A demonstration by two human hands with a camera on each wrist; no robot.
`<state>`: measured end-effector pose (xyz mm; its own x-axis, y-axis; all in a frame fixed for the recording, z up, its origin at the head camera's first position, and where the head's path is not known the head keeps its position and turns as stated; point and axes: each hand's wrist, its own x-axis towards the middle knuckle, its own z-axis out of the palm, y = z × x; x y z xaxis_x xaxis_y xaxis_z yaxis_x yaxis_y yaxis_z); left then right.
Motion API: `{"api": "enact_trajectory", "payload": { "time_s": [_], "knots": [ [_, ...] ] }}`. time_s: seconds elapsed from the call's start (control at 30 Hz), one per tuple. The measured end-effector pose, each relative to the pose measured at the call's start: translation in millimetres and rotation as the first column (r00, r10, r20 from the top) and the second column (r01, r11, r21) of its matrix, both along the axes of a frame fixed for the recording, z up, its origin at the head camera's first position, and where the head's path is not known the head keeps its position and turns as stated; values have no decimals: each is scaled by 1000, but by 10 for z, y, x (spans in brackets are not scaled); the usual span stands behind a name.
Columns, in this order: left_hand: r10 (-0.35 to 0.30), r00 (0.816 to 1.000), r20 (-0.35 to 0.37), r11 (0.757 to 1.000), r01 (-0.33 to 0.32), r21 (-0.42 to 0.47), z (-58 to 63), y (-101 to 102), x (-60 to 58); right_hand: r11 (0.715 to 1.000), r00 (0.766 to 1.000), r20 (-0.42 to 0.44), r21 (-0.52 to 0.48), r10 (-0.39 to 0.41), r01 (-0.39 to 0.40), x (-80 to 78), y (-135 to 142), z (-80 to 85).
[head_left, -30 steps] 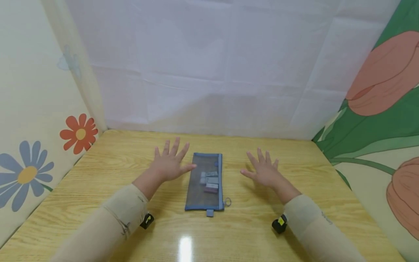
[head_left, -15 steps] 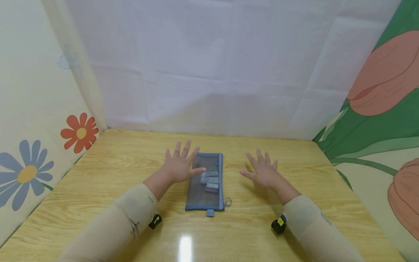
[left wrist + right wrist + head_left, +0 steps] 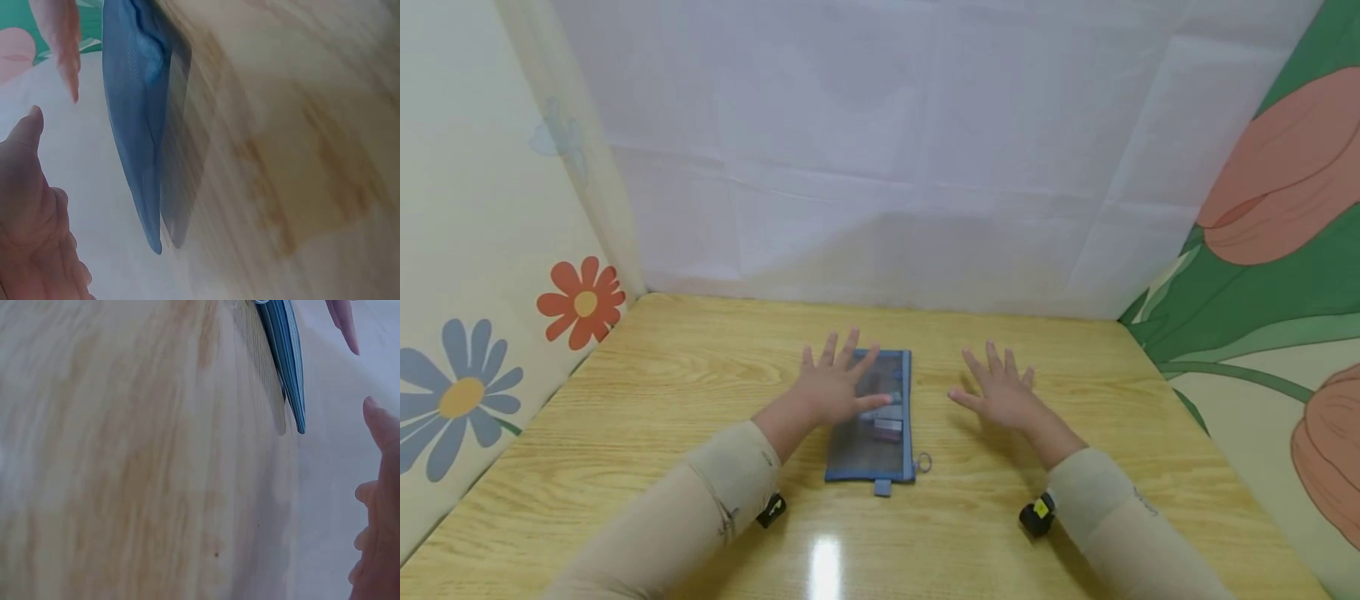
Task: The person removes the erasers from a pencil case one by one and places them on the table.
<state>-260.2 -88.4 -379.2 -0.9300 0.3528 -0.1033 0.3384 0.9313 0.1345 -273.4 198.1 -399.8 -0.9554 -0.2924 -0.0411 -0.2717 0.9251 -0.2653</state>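
So it's a mesh pouch (image 3: 865,458), long and flat, greyish see-through netting with blue trim. There's a wider blue band (image 3: 907,417) down its right long side, a little tab (image 3: 882,488) poking out of the near end, and a ring (image 3: 929,463) at the near right corner. A few small bits (image 3: 887,432) show through the mesh, pale ones plus a purplish one, too blurry to name. In the left wrist view it's a slim, slightly puffy blue wedge.

It lies flat on the table (image 3: 970,533), lengthwise away from the person. The left hand (image 3: 832,392) hangs over the pouch's left half, fingers straight and spread, gripping nothing, thumb out above the bits. Doesn't look like contact, since the left wrist view shows a gap between that hand and the pouch. The right hand (image 3: 1006,400) is to the right of the pouch, well apart from it, fingers fanned out too, nothing held.

Roomwise, the table's far edge is beyond the pouch, with a white sheet (image 3: 917,158) rising behind it. Wood runs a good way left and right of the pouch before the side edges meet the painted walls (image 3: 1262,183). There's also a strip of wood between pouch and right hand, and more on the pouch's near side, with a glare spot (image 3: 825,567) on it.
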Motion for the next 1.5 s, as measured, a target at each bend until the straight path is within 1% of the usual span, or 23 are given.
{"api": "enact_trajectory", "payload": {
  "time_s": [0.17, 0.3, 0.4, 0.6, 0.77, 0.9, 1.0, 1.23, 1.37, 1.5],
  "knots": [
    [-18, 1000, 4, 999, 18, -35, -4, 67, 22, 1000, 1000, -11, 5, -1, 1, -9, -11, -25],
    [-39, 999, 21, 999, 40, -24, -18, 115, 38, 1000, 1000, -11, 7, -1, 1, -3, -21, -34],
    [-43, 999, 24, 999, 43, -13, -48, 139, 44, 1000, 1000, -4, 7, -2, 2, 3, -31, -33],
    [-54, 998, 27, 998, 55, -35, -109, 174, 54, 1000, 1000, 2, 5, 0, 0, 18, -45, -14],
    [-73, 996, 51, 995, 77, -67, -124, 205, 74, 1000, 1000, 14, -1, 1, -1, 16, -52, -5],
    [-81, 993, 90, 994, 88, -71, -114, 224, 90, 1000, 1000, 19, -3, 6, -6, 9, -54, -11],
    [-81, 989, 120, 992, 91, -84, -137, 233, 81, 1000, 1000, 16, -1, 4, -4, 9, -56, -23],
    [-111, 986, 128, 981, 129, -145, -176, 277, 116, 1000, 1000, 6, -17, 6, -6, 16, -70, -33],
    [-108, 983, 149, 981, 130, -147, -217, 295, 115, 1000, 1000, 5, -21, 12, -12, 32, -85, -32],
    [-95, 981, 167, 982, 120, -146, -222, 303, 108, 1000, 1000, 4, -17, 20, -20, 35, -95, -42]
  ]
}}
